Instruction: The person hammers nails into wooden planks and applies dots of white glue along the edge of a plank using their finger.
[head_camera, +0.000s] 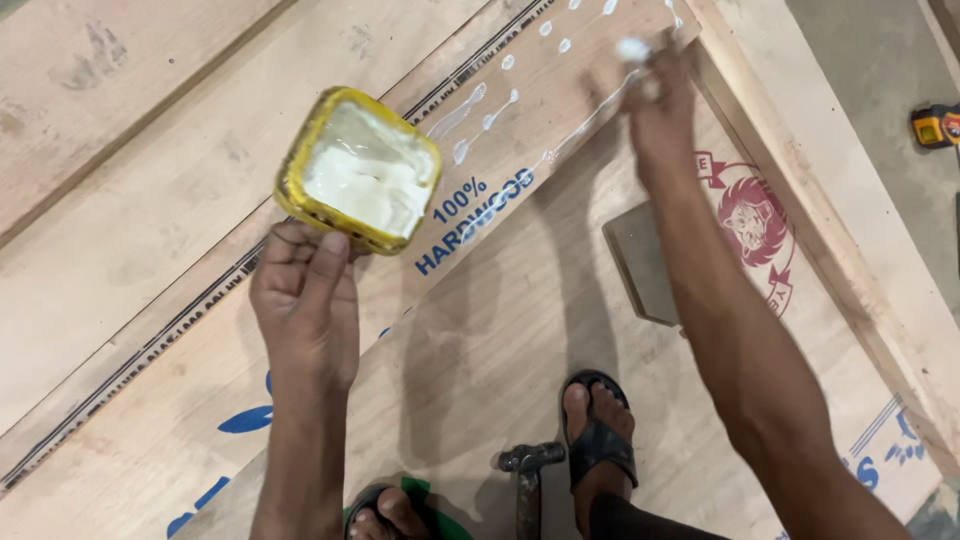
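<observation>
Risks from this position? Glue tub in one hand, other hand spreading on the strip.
1. The yellow tub of white glue is pinched at one edge by the left hand and tilted; it may slip or spill onto the plywood sheet.
2. The right hand works at full reach over the wooden strip; glue lines there look uneven and blobs may stay unspread.
3. A hammer lies beside the sandalled foot; a trip or stubbing hazard.

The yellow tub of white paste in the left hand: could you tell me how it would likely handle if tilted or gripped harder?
The yellow tub is open and well filled, so tilting further may spill paste. The left hand pinches only its lower rim, so it probably feels bottom-heavy. Smeared edges suggest a slippery grip.
</observation>
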